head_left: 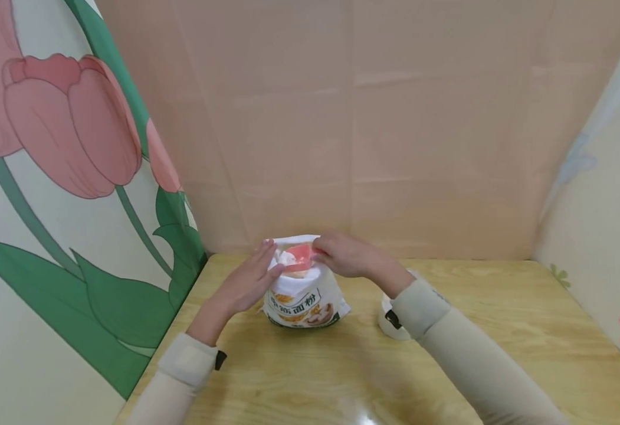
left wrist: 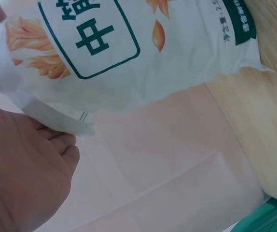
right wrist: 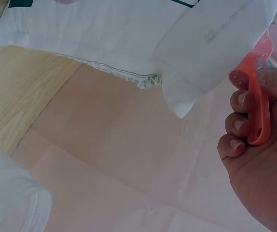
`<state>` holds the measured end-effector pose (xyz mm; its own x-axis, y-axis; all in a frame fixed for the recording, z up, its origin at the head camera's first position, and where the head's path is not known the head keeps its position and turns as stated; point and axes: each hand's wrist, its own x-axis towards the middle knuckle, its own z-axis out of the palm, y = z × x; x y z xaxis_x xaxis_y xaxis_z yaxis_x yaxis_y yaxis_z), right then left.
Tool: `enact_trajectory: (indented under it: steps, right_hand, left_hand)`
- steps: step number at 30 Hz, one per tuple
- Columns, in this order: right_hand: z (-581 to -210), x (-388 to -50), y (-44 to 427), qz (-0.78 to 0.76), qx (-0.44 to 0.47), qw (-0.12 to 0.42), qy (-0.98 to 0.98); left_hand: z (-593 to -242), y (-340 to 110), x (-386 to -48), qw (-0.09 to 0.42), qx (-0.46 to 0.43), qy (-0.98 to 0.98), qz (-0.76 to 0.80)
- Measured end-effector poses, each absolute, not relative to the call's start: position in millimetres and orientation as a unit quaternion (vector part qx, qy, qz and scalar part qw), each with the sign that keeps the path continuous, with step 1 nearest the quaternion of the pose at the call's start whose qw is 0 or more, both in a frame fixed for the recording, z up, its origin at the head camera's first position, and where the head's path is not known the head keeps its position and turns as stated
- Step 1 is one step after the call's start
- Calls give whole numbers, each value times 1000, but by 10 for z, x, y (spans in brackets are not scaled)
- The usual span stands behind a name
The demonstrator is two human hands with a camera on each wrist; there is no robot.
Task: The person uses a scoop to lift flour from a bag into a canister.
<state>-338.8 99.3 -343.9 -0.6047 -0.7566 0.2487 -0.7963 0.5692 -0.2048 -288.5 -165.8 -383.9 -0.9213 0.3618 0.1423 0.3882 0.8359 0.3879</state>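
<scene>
A white flour bag (head_left: 301,304) with printed lettering and wheat pictures stands on the table, its top open. My left hand (head_left: 247,280) grips the left side of the bag's rim; in the left wrist view, that hand (left wrist: 32,169) has its fingers curled at the bag's edge. With my right hand (head_left: 348,255) I hold a pink-red scoop (head_left: 300,257) at the bag's mouth, white flour in it. The right wrist view shows the scoop's handle (right wrist: 259,113) inside the curled fingers of the right hand (right wrist: 259,159), and white powder on the thumb.
A clear, whitish container (head_left: 391,324) stands on the wooden table (head_left: 479,330) right of the bag, partly behind my right forearm. A pinkish sheet (head_left: 352,130) hangs behind the table. Flower-printed walls (head_left: 71,124) flank both sides.
</scene>
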Motion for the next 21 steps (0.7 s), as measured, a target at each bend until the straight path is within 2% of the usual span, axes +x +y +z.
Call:
enact_trajectory:
  steps: [10, 21]
  right_hand:
    - [-3351, -3368, 1077, 162, 429, 61, -887]
    - [-3443, -3323, 1165, 174, 407, 52, -895]
  left_hand:
    - [-3706, -1714, -2861, 22, -217, -962, -167]
    - [-3726, -1718, -2838, 7, -223, -963, -148]
